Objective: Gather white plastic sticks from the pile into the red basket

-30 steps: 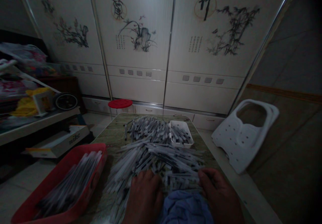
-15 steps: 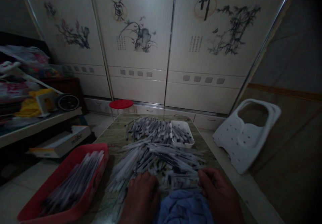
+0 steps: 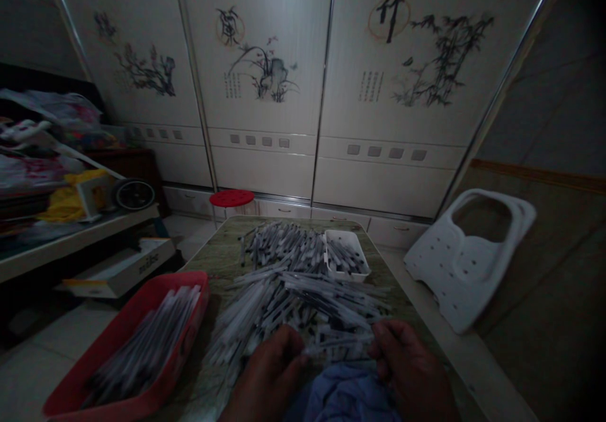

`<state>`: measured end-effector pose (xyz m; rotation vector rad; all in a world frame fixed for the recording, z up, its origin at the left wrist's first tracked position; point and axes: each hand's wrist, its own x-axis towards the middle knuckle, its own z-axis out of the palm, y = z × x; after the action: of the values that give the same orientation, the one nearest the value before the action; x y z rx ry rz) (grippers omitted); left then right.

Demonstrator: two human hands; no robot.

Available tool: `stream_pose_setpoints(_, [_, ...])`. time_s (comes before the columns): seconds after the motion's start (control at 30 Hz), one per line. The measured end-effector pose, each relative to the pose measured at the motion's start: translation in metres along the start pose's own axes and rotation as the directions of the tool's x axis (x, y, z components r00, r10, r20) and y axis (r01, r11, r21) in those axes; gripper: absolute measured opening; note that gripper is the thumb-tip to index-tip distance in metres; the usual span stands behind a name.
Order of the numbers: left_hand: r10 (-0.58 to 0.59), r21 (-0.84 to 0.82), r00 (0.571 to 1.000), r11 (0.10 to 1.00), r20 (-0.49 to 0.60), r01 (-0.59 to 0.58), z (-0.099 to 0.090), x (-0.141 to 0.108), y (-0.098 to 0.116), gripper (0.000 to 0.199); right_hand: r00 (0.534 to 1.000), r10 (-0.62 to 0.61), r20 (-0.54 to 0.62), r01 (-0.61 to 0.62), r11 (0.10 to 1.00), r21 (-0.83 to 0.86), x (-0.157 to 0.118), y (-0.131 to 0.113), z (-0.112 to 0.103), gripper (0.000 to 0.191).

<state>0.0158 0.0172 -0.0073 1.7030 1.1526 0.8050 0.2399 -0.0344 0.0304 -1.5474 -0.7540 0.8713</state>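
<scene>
A clear-barrelled pen (image 3: 338, 344) spans the gap between my two hands. My right hand (image 3: 409, 362) is closed, thumb and forefinger pinching the pen's right end. My left hand (image 3: 271, 371) is also closed, its thumb and forefinger meeting at the pen's left end; the exact tip is blurred there. Beyond them a large heap of similar pens (image 3: 303, 295), clear with dark ends, covers the table (image 3: 220, 245). Below the hands lies bunched blue cloth (image 3: 348, 393).
At left a red basket (image 3: 204, 289) holds a bundle of pens. Toward the table's far right, a white tray (image 3: 367, 275) has more pens in it. A red stool (image 3: 231, 198) stands behind the table, and a white folded plastic seat (image 3: 468, 264) leans at right.
My left hand has turned from lying knuckles-up over the heap's edge to a pinch at the pen's left end. My right hand stays in nearly the same place. The view shifts slightly.
</scene>
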Motion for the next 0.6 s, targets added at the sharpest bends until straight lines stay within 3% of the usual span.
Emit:
stream_pose_setpoints(0.13, [-0.031,-0.086,0.999,0.996,0.025,0.033,-0.001,0.000,0.003,0.014,1.000,-0.001,0.008,0.001,1.000,0.013,-0.001,-0.005,0.002,0.046])
stream_pose_setpoints(0.3, [-0.076,-0.309,0.996,0.948,0.035,0.084,0.000,0.000,0.009,0.022,0.999,0.026,0.043,-0.029,0.997,0.075,-0.003,-0.008,0.006,0.046])
stream_pose_setpoints(0.47, [-0.248,-0.640,0.969,0.742,0.018,0.202,0.000,0.004,0.008,0.025,0.979,0.084,0.187,-0.095,0.994,0.046,-0.007,-0.008,0.008,0.040])
stream_pose_setpoints(0.6, [-0.228,-0.767,0.974,0.623,0.015,0.157,-0.001,0.006,0.006,0.033,0.956,0.069,0.285,-0.072,0.997,0.001,-0.016,0.001,0.021,0.033])
